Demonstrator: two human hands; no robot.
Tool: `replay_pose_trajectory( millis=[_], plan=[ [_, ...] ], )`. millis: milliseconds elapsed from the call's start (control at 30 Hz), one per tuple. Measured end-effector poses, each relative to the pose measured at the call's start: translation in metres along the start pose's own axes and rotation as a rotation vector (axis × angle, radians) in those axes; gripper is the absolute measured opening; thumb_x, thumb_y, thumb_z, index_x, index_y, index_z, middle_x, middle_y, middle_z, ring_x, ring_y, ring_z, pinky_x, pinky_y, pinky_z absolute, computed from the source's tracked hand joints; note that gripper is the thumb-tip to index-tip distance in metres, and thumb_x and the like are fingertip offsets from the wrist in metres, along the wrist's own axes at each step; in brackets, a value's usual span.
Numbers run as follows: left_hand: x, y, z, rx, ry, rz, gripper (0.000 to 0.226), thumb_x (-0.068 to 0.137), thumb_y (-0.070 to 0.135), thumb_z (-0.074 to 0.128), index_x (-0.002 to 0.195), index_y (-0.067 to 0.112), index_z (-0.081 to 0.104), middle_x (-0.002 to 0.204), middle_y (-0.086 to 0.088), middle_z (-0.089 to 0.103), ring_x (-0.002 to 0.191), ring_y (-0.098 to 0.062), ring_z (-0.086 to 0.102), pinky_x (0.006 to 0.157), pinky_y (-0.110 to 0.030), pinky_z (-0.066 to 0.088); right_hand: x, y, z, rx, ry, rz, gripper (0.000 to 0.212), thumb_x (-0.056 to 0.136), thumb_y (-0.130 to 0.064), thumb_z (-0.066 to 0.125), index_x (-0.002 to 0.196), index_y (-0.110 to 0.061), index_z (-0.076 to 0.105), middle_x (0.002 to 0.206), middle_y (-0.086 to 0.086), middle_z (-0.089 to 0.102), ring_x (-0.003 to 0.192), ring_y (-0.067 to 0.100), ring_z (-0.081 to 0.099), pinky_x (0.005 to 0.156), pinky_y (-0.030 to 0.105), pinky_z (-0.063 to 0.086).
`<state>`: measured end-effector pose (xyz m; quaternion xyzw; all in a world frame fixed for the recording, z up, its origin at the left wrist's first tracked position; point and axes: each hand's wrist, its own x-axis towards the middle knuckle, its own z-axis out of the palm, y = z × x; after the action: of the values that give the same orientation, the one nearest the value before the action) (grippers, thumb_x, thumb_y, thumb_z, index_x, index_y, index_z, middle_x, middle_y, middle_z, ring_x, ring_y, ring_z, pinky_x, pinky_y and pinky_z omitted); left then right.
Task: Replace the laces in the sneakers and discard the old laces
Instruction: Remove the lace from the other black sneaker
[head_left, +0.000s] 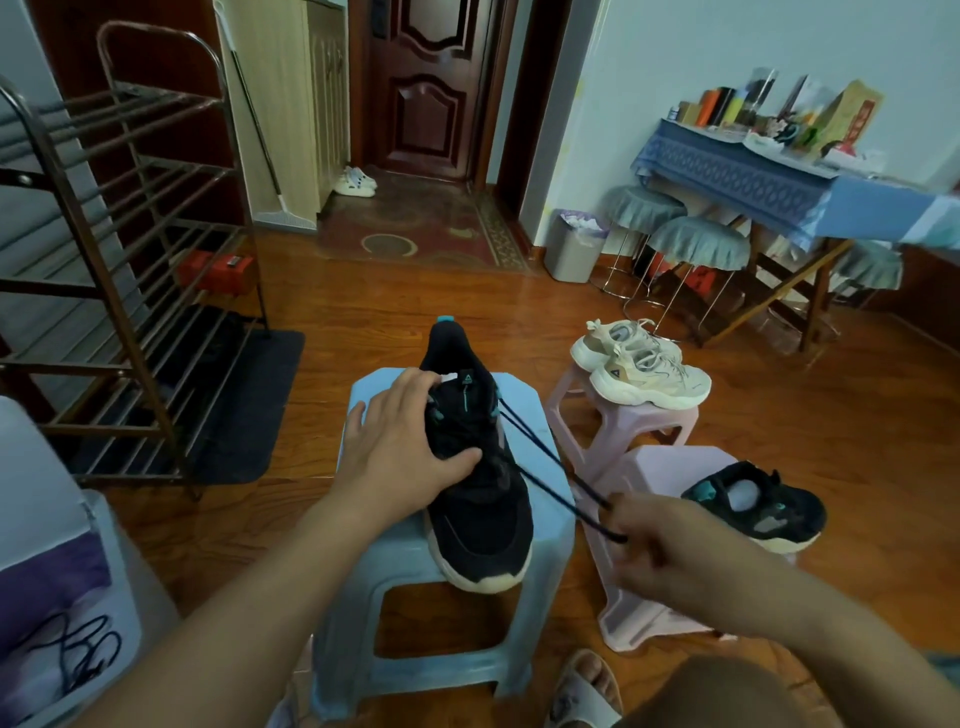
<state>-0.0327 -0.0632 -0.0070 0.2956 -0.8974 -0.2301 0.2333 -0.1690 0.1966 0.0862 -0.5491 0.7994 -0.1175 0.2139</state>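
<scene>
left hand (402, 447) flat, steadying black sneaker (475, 488); right hand (675, 551) pinching dark lace (540, 457) taut

At frame centre, a black mesh sneaker with a cream sole (475, 499) lay on a pale blue plastic stool (540, 582). The left hand (400, 457) pressed flat on its laced upper. The right hand (670, 551), lower right, pinched a dark navy lace (540, 462), apparently doubled, stretched taut from the eyelets.
</scene>
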Motion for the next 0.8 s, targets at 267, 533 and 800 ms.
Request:
replay_pose_trajectory(
  millis=[267,533,800],
  plan=[
    [0.002,-0.001,-0.001,-0.156,-0.035,-0.004,0.09,0.077,0.065,0.072,0.148,0.034,0.027,0.152,0.012,0.029,0.134,-0.021,0.041,0.108,-0.049,0.042,-0.012,0.098,0.025,-0.362,-0.263,0.452,0.036,0.096,-0.011,0.054,0.128,-0.027,0.062,0.125,0.001,0.067,0.111,0.016,0.065,0.095,0.03,0.053],
    [0.002,-0.025,-0.02,-0.384,-0.189,0.055,0.068,0.097,0.023,0.065,0.154,0.044,0.036,0.142,0.025,0.031,0.14,-0.007,0.031,0.121,-0.042,0.027,0.122,-0.027,0.007,-0.136,0.455,-0.252,0.035,0.093,-0.004,0.058,0.118,-0.024,0.072,0.108,-0.009,0.063,0.085,0.004,0.061,0.075,0.028,0.051],
    [0.004,-0.026,-0.027,-0.034,-0.071,0.124,0.066,0.087,0.051,0.045,0.15,0.033,0.041,0.144,0.018,0.041,0.139,-0.009,0.027,0.117,-0.033,0.019,0.15,-0.021,0.017,-0.352,0.417,-0.526,0.012,0.089,-0.013,0.07,0.097,-0.018,0.076,0.102,-0.006,0.06,0.075,0.009,0.057,0.06,0.027,0.048]
  ],
)
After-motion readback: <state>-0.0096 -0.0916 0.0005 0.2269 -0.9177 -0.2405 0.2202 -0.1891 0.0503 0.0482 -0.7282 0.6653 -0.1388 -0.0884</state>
